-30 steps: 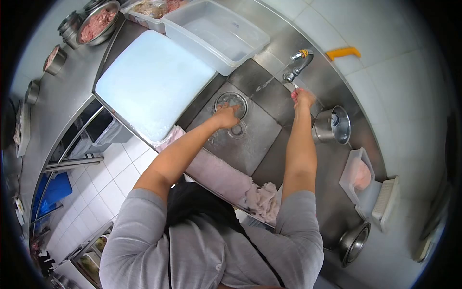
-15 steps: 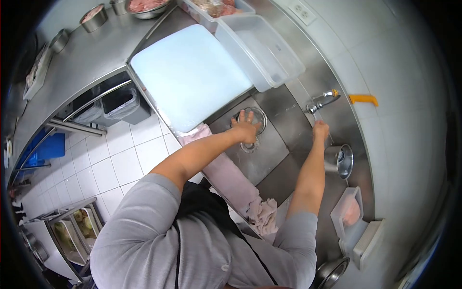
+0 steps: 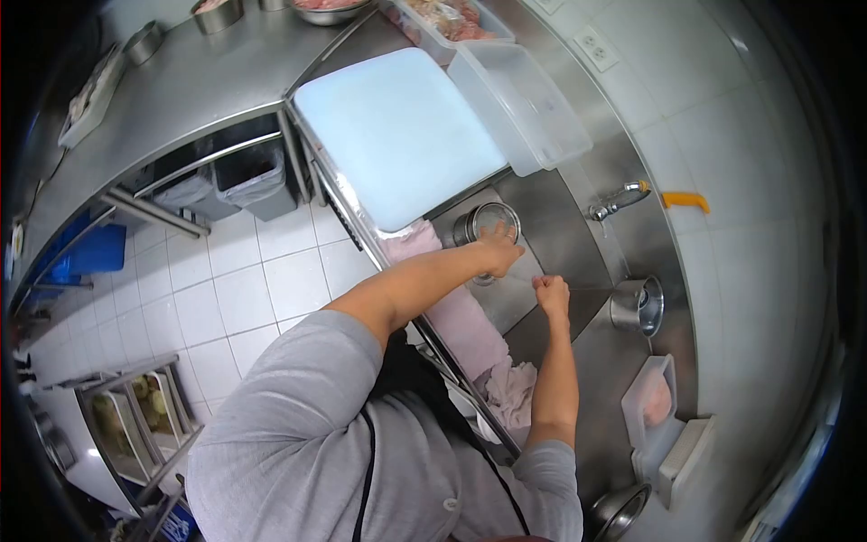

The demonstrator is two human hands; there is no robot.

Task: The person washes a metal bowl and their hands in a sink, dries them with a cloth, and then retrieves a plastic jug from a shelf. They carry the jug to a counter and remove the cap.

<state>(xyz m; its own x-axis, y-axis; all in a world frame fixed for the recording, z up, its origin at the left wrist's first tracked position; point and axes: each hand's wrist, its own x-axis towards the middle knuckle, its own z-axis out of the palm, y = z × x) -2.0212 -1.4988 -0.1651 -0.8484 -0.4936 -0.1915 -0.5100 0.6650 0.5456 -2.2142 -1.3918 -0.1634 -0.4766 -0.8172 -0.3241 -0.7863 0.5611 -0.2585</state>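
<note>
Head view. Left hand (image 3: 499,250) reaches into the steel sink (image 3: 560,230), palm down on the small round metal bowl (image 3: 488,223) that sits on the sink floor near the 10 o'clock corner of the basin. Fingers rest on the bowl's rim at its 4 o'clock side; whether the grip is clamped on the rim or only laid on it cannot be told.

Right hand (image 3: 550,293) hangs over the sink at 5 o'clock from the left hand, close to it but apart. Its grip is together, fingers curled into a fist; nothing visible inside it.

Tap (image 3: 616,200) stands at 3 o'clock of the bowl on the sink's far edge. A steel pot (image 3: 638,305) sits on the tabletop (image 3: 181,81) at 3 o'clock of the right hand. A pink cloth (image 3: 470,334) drapes over the sink's near edge. A pale blue cutting board (image 3: 397,131) lies at 11 o'clock of the bowl, with a clear plastic tub (image 3: 524,104) just beside it.
</note>
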